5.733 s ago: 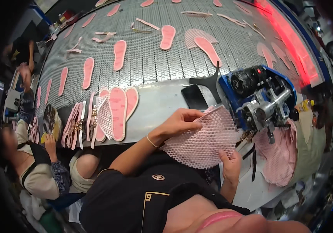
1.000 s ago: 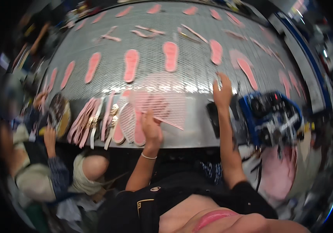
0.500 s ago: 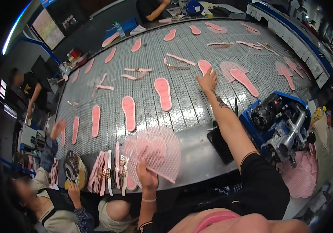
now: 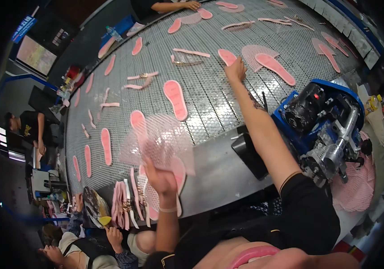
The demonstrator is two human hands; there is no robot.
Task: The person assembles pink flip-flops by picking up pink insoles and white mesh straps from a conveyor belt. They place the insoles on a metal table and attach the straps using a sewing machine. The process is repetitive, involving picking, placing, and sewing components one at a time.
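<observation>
My left hand (image 4: 160, 179) grips a fan-shaped sheet of translucent pink mesh (image 4: 167, 139) near the belt's front edge. Through the mesh shows part of a pink insole (image 4: 137, 119). Farther out, my right hand (image 4: 236, 71) is closed at the near end of another pink insole (image 4: 226, 56), its fingertips partly hidden. Just right of that hand, a pink insole (image 4: 276, 69) overlaps a mesh piece (image 4: 251, 54) on the belt. Another insole (image 4: 175, 99) lies flat between my two hands. Below my left hand, more insole and mesh pieces (image 4: 179, 172) rest on the metal ledge.
Rows of insoles and pink straps (image 4: 192, 52) cover the metal mesh conveyor (image 4: 210, 96). A blue-framed machine (image 4: 319, 121) stands right of my right forearm, beside a black box (image 4: 250, 154). Strap bundles (image 4: 121, 201) lie on the near ledge. Co-workers sit left and reach in from the far side.
The view has shifted. My left hand has moved the mesh sheet leftward over an insole. My right hand's spread fingers have closed at its insole. A far co-worker's hand now touches an insole.
</observation>
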